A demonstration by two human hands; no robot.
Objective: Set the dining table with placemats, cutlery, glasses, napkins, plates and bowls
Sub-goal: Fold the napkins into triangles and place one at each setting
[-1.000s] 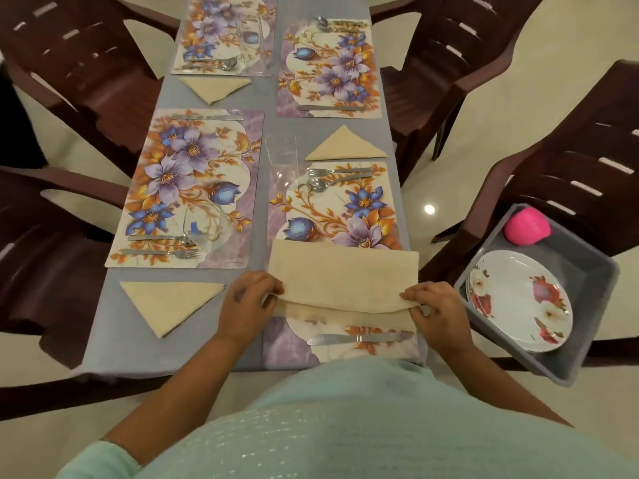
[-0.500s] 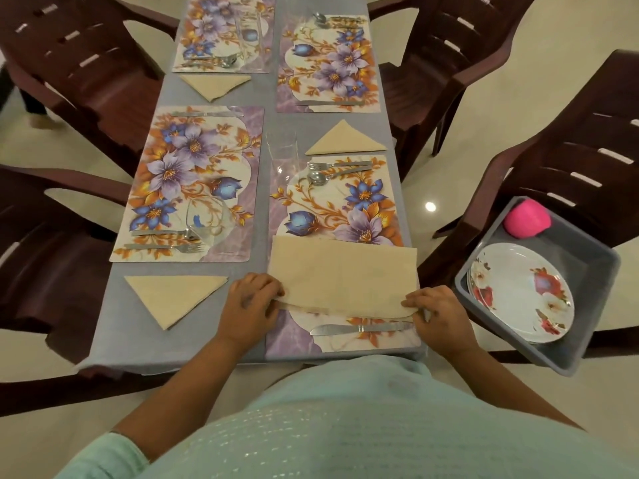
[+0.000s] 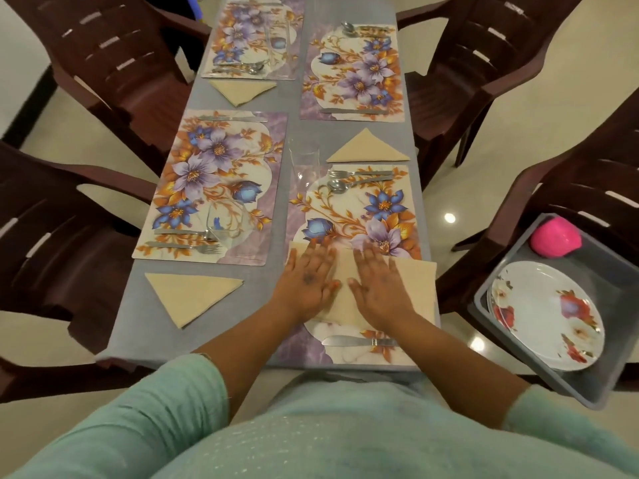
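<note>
From the head view, the left hand (image 3: pixel 306 280) and right hand (image 3: pixel 378 288), which pinched the napkin's (image 3: pixel 420 285) near edge half a second ago, now lie flat with fingers straight, pressing it onto the near-right placemat (image 3: pixel 349 216). The fold looks finished and is being smoothed, probably before a triangle fold like the napkin at near left (image 3: pixel 188 295). At right, a grey tray (image 3: pixel 484 305) holds floral plates (image 3: pixel 549 316) and a pink bowl (image 3: pixel 556 237).

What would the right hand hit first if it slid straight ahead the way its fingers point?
Likely the spoon and fork at the placemat's far end; the right hand lies flat on the napkin, with only bare mat before them.
</note>
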